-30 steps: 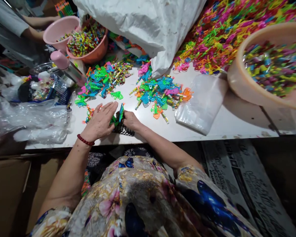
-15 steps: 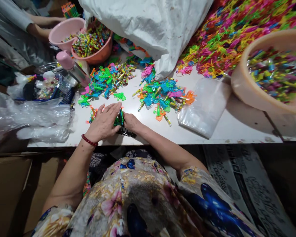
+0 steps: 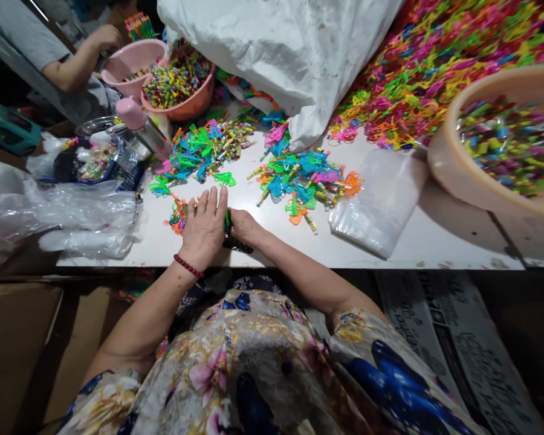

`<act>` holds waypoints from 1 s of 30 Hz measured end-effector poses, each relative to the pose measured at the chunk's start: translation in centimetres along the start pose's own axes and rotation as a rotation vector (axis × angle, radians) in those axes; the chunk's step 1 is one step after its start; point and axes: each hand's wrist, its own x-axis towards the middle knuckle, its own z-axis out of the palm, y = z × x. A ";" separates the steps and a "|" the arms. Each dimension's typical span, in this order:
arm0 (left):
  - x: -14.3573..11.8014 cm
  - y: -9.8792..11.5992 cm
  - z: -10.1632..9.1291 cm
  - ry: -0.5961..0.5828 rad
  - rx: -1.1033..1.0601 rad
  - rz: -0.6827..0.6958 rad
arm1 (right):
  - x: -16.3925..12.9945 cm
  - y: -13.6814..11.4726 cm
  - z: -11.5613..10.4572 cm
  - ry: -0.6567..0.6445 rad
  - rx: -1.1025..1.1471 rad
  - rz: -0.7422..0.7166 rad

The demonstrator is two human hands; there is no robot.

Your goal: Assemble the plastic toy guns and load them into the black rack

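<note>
Left hand (image 3: 205, 226) has swung from angled to flat, fingers straight, pressing down over the small green plastic toy (image 3: 227, 219). Right hand (image 3: 242, 226) grips that toy beside a black ridged comb-like strip (image 3: 238, 244) at the white tabletop's (image 3: 412, 244) near edge.

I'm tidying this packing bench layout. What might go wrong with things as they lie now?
The black comb-like piece under the right hand lies at the table edge and may slip off. The left hand lies flat beside a small toy cluster and could scatter it.
</note>
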 end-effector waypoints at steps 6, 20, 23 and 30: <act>-0.2 -0.9 0.4 0.059 -0.105 0.060 | 0.6 -0.1 0.3 0.025 -0.004 0.006; -0.2 -2.0 0.6 0.104 -0.190 0.083 | 0.8 0.3 2.8 0.114 0.003 -0.011; -0.2 -2.0 1.1 0.101 -0.200 0.084 | 1.0 0.7 3.2 0.121 -0.030 -0.050; 0.2 -2.9 1.9 0.107 -0.229 0.120 | 1.2 0.4 4.3 0.125 -0.115 -0.057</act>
